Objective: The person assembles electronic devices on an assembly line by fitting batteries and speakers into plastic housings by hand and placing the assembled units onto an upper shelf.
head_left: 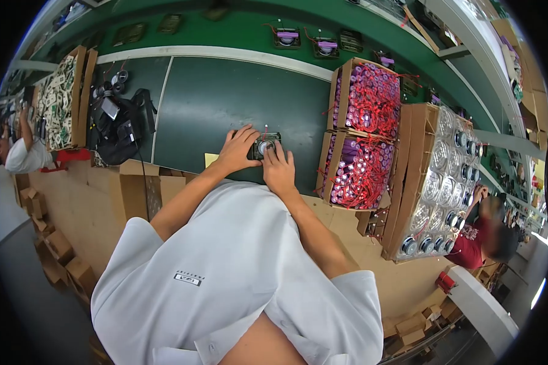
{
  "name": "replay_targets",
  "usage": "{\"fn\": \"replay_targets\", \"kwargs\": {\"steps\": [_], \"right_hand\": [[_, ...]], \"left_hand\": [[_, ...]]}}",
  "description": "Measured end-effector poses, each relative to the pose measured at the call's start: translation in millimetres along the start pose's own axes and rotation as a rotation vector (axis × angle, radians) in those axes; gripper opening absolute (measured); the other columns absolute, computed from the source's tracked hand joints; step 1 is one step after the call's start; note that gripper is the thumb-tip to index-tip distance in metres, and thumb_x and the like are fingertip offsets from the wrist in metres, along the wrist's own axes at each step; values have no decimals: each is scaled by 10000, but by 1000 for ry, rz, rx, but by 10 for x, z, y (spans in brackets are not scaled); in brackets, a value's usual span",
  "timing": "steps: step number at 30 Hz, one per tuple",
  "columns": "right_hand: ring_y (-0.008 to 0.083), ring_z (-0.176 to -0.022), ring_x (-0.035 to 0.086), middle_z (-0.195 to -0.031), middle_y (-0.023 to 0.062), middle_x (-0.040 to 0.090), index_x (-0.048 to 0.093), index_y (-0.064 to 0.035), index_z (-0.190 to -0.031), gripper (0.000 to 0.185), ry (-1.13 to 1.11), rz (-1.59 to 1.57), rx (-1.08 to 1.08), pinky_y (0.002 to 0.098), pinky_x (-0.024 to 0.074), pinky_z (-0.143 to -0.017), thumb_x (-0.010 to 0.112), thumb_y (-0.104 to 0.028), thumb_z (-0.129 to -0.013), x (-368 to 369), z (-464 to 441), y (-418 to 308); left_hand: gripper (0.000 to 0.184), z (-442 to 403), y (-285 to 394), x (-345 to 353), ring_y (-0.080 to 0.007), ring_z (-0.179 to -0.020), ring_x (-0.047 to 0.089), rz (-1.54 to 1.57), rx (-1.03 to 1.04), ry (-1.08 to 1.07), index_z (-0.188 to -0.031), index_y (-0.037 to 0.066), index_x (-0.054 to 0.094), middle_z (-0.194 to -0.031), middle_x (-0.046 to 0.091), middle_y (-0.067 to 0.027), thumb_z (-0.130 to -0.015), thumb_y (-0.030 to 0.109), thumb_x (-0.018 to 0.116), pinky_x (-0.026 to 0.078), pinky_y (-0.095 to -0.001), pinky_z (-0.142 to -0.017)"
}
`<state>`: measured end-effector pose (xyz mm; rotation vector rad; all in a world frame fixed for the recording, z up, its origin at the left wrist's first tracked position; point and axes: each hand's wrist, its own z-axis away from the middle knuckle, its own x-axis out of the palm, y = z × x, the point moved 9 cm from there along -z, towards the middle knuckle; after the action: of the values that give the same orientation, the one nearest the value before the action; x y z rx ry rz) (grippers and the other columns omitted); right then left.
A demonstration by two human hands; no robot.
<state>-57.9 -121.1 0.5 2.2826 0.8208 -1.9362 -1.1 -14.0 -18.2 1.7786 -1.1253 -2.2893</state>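
On the dark green bench, close to my body, lies a small dark square housing [257,156] with a round silver speaker [264,146] in it. A thin red and white wire stands up from its far side. My left hand [240,149] grips the housing's left side, thumb at the near corner and fingers along the far edge. From the right, my right hand [278,168] holds the housing, its fingertips over the speaker's right edge. The fingers partly hide the housing.
Right of my hands stand two cartons of purple battery cells with red wires [371,100], then a tray of speakers [435,182]. Black bags [125,125] and a carton of circuit boards [58,103] lie left. Similar housings [326,46] sit on the green conveyor. People work both sides.
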Motion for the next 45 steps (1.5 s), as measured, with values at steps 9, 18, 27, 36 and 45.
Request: {"fn": "replay_targets", "kwargs": {"steps": [9, 18, 27, 36, 45], "right_hand": [[388, -828, 643, -911, 178, 674, 678, -21, -974, 191, 217, -70, 468, 469, 529, -762, 571, -12, -817, -1723, -225, 938], [288, -995, 560, -943, 106, 617, 658, -37, -982, 189, -60, 506, 124, 416, 438, -803, 606, -59, -802, -1684, -252, 1498], [144, -858, 608, -1046, 105, 643, 570, 7, -1113, 239, 1072, -669, 862, 306, 484, -720, 499, -211, -1047, -3229, 600, 1502], [136, -1020, 596, -1253, 111, 572, 633, 6, -1188, 273, 280, -1347, 972, 279, 477, -862, 596, -161, -975, -268, 492, 382], [194, -762, 677, -898, 123, 684, 695, 34, -1021, 190, 202, -1087, 841, 311, 537, -699, 711, -82, -871, -204, 195, 649]], "left_hand": [[913, -84, 78, 57, -317, -1451, 288, -42, -32, -61, -1379, 73, 468, -1436, 458, -102, -626, 402, 867, 258, -543, -1114], [908, -109, 146, 127, -319, -1464, 261, -65, -44, -55, -1388, 76, 466, -1453, 448, -102, -645, 412, 865, 262, -557, -1116], [879, -115, 184, -7, -362, -1450, 255, -119, -103, 39, -1380, 83, 474, -1463, 417, -138, -659, 393, 868, 260, -562, -1118], [333, 275, 1066, -46, -153, -943, 598, 1576, -379, -252, -1355, 103, 434, -1064, 586, -70, -1046, 201, 509, 521, -330, -767], [182, 141, 225, 303, -184, -658, 632, 1242, -523, -147, -1147, 0, 502, -940, 603, -112, -991, 86, 544, 524, -286, -564]]}}
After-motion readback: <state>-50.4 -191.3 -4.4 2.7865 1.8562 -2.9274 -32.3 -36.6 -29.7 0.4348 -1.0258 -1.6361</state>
